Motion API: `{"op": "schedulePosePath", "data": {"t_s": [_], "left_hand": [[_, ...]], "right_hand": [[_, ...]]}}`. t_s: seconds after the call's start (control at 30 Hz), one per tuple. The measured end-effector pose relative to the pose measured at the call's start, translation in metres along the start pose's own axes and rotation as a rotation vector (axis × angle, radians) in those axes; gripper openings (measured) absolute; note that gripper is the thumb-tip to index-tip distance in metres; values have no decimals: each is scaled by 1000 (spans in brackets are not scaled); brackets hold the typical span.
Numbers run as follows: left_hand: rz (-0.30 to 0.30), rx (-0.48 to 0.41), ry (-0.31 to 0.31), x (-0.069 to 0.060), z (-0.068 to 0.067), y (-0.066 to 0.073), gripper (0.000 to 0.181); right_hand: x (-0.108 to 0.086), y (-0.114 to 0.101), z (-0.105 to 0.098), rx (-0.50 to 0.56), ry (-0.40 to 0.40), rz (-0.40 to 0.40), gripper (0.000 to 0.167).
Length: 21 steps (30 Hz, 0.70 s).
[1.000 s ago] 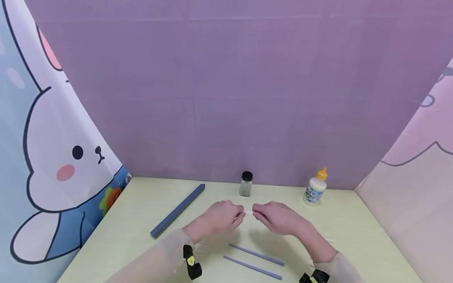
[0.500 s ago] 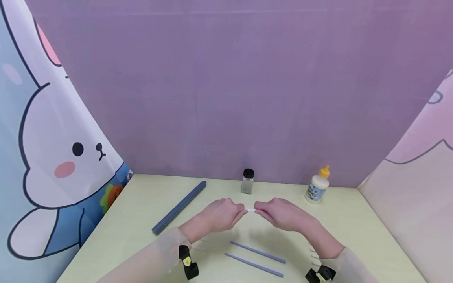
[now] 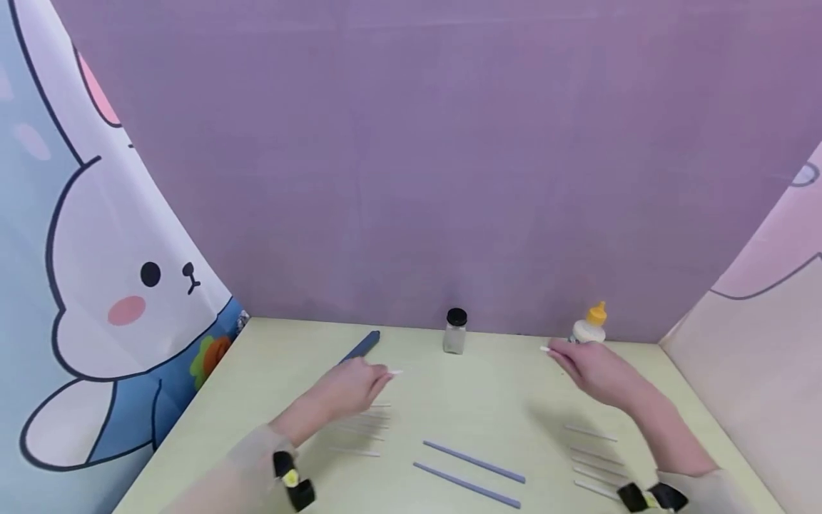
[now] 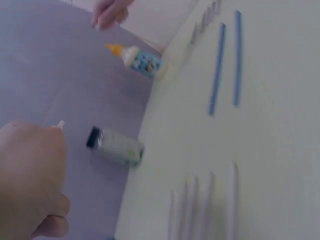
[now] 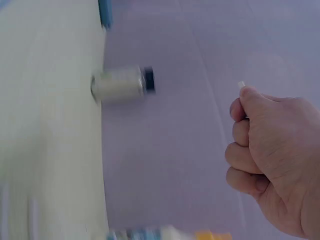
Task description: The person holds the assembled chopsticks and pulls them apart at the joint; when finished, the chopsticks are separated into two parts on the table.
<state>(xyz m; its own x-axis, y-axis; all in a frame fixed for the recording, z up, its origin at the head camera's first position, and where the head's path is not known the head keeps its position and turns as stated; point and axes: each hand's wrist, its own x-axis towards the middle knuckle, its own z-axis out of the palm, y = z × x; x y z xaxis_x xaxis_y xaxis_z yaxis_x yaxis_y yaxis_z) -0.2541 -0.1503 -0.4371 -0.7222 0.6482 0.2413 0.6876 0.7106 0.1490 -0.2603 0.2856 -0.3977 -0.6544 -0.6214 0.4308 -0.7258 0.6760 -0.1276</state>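
Note:
Above the table, my left hand (image 3: 343, 390) pinches a short white stick piece (image 3: 397, 372), whose end pokes out past the fingertips. Well apart from it, my right hand (image 3: 597, 373) grips another white stick piece (image 3: 544, 349) between thumb and curled forefinger; only its tip shows, also in the right wrist view. Below the left hand lie several thin white sticks (image 3: 362, 452) side by side. A similar row of white sticks (image 3: 591, 433) lies below the right hand. Between the rows rest two bluish-purple sticks, an upper one (image 3: 474, 462) and a lower one (image 3: 467, 485).
A small clear jar (image 3: 454, 338) with a black lid stands at the back. A white glue bottle (image 3: 589, 330) with a yellow nozzle is partly behind my right hand. My left hand partly covers a long blue bar (image 3: 362, 346). A purple cloth (image 3: 411, 178) hangs behind the table.
Both hands held one white stick between them at close range. They have now moved far apart, left and right, each with a piece of it, uncovering the white stick rows.

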Motion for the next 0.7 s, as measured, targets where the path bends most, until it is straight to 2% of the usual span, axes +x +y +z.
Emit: {"op": "schedulePosePath", "data": {"t_s": [0.03,0.1,0.23,0.33,0.43,0.57,0.7], "left_hand": [[-14,-7,2,-9,-1,-8,37],[-21,-14,13,-22,-1,-18,38],[19,-6,59,-32,0,-26,38],[48,-12,70,-34,2,-24,38],[57,-79,61,-37,3,-20,41],[60,-190,25,-42,1,-13,42],[59,-181,27,-46,2,-10,37]], "right_hand": [[-6,5,-4,-30,32,-25,24],[-14,10,-9,-45,38,-49,29],[-26,12,-11,-52,-2,-33,27],[-37,11,-12,-1,-34,11,28],[-46,10,-12,96,-55,39,30],[-57,10,-12,164,-29,20,37],[-71,9,-13,145,12,-24,43]]}}
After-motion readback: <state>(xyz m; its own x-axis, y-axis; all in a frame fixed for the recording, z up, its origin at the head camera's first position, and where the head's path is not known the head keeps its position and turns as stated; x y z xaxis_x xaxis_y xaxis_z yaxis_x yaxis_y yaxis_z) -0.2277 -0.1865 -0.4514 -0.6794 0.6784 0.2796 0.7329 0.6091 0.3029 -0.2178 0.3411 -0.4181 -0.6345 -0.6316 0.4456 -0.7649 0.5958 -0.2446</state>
